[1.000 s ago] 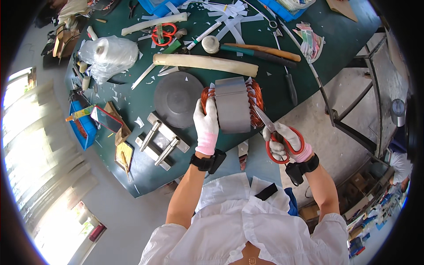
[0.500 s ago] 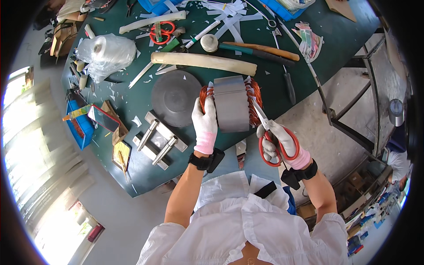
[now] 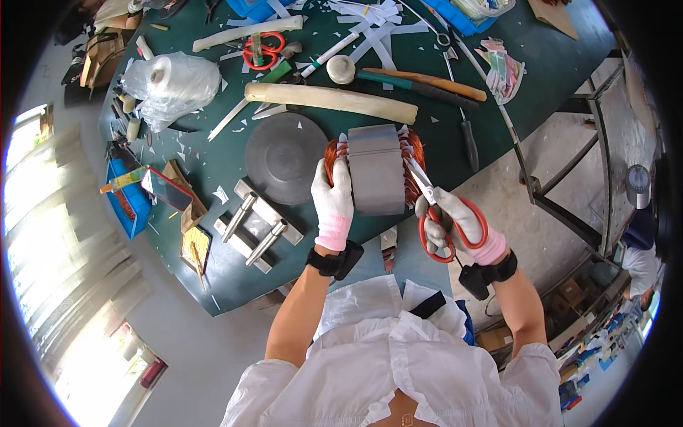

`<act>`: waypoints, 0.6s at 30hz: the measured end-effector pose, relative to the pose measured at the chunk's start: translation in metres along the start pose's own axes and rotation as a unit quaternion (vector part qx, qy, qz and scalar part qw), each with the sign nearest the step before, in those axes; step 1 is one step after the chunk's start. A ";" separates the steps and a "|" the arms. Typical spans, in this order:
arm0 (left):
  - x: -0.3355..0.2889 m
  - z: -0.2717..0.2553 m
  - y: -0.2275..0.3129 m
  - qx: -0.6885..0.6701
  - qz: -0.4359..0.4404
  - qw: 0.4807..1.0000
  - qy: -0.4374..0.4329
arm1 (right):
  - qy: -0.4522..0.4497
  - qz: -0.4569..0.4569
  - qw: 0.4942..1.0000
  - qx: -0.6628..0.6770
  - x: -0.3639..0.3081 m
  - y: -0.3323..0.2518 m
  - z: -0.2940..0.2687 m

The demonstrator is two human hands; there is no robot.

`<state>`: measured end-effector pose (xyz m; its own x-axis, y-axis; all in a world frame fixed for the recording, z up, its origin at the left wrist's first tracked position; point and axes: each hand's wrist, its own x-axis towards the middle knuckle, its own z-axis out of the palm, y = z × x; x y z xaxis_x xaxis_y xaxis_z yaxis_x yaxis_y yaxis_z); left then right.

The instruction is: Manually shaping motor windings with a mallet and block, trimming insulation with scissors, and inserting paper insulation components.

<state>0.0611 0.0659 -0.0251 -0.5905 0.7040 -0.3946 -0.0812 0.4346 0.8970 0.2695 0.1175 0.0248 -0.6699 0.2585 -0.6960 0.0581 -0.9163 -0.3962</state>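
A grey cylindrical motor stator [image 3: 376, 171] lies near the table's front edge, with orange-brown copper windings and white insulation slips at both ends. My left hand [image 3: 332, 201], in a white glove with a pink cuff, grips its left-hand winding; the fingertips are partly hidden. Through the red handles of a pair of scissors [image 3: 486, 226] go the gloved fingers of my right hand [image 3: 448, 213]. The scissor blades point up and left, their tips at the right-hand winding. Whether the tips touch an insulation slip is too small to tell.
Left of the stator are a round dark disc [image 3: 284, 160] and a metal block with two rods [image 3: 245, 220]. Behind lie a pale curved bar [image 3: 334, 99], a mallet [image 3: 341, 70], a second pair of red scissors [image 3: 265, 51] and paper strips. A bagged roll [image 3: 171, 85] stands far left.
The view has shifted slightly, so the tabletop things appear a little to the right. My hands keep their holds, and the scissor tips stay at the right-hand winding.
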 end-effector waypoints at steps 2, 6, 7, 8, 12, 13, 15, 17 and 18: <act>0.000 0.002 0.001 -0.013 0.012 1.000 -0.003 | 0.004 0.020 1.000 0.008 0.000 -0.008 -0.002; 0.011 -0.005 0.014 -0.054 -0.076 0.993 -0.073 | 0.019 0.052 0.998 -0.005 -0.005 -0.023 -0.004; 0.016 -0.009 0.023 -0.076 -0.145 0.980 -0.115 | 0.019 0.057 0.998 -0.012 -0.008 -0.024 -0.003; 0.021 -0.010 0.032 -0.129 -0.188 0.964 -0.138 | 0.020 0.045 0.998 -0.024 -0.008 -0.024 0.001; 0.019 0.001 0.028 -0.136 -0.203 0.968 -0.058 | -0.035 -0.018 0.999 -0.006 -0.025 -0.005 -0.005; 0.016 0.000 0.026 -0.136 -0.203 0.968 -0.056 | -0.032 -0.034 0.999 0.014 -0.024 -0.001 -0.005; 0.011 0.001 0.023 -0.098 -0.166 0.980 -0.046 | -0.035 -0.009 0.997 0.074 -0.021 -0.002 -0.006; 0.003 -0.001 0.014 -0.080 -0.168 0.982 -0.035 | -0.034 0.010 0.997 0.062 -0.010 0.000 -0.009; 0.000 -0.002 0.006 -0.078 -0.136 0.987 -0.026 | -0.034 0.029 0.998 0.049 -0.007 0.000 -0.010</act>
<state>0.0593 0.0671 -0.0192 -0.4885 0.6033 -0.6304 -0.3560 0.5218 0.7752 0.2815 0.1186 0.0231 -0.7171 0.1862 -0.6716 0.0274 -0.9554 -0.2941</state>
